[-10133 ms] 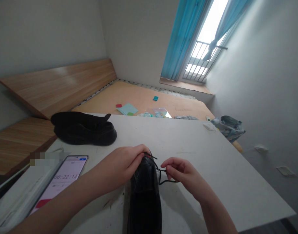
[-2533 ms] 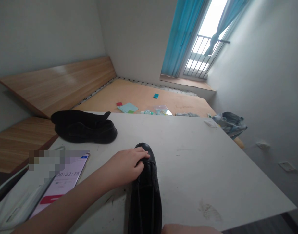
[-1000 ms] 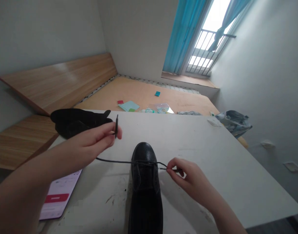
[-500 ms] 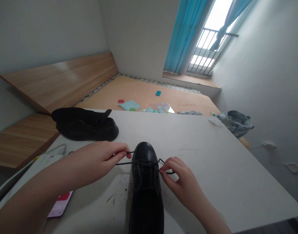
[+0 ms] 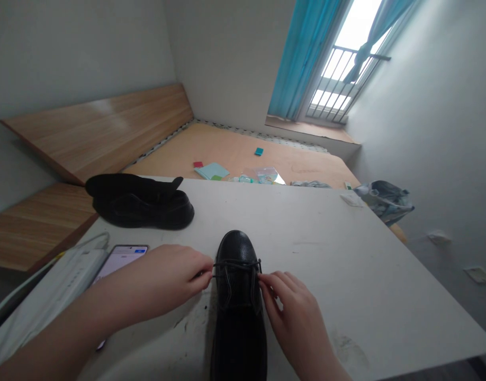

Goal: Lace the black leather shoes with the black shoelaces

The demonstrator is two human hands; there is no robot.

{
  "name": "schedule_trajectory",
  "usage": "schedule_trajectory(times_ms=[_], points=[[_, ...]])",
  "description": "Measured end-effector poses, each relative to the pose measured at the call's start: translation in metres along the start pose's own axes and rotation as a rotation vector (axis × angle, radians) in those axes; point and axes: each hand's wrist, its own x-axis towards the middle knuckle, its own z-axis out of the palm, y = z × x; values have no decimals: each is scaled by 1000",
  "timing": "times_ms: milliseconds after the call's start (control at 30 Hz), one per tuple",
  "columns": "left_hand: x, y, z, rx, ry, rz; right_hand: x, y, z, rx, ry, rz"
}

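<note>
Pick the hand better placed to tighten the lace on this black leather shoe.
Probably the left hand: its fingertips appear pinched on the black lace just left of the shoe. The right hand rests its fingers against the shoe's other side; any hold on the lace there is unclear.

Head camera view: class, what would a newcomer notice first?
First comes the black leather lace-up shoe standing at the centre of the white table, with the left hand and right hand holding its thin black lace on either side. Beyond, a blue curtain hangs by the barred balcony door at top right, and a second black shoe sits at the table's far left.
</note>
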Motion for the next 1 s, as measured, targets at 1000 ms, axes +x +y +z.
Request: schedule_trajectory(times_ms=[1000], points=[[12, 19, 9, 27, 63, 40, 24, -38, -6, -411, -249, 33]])
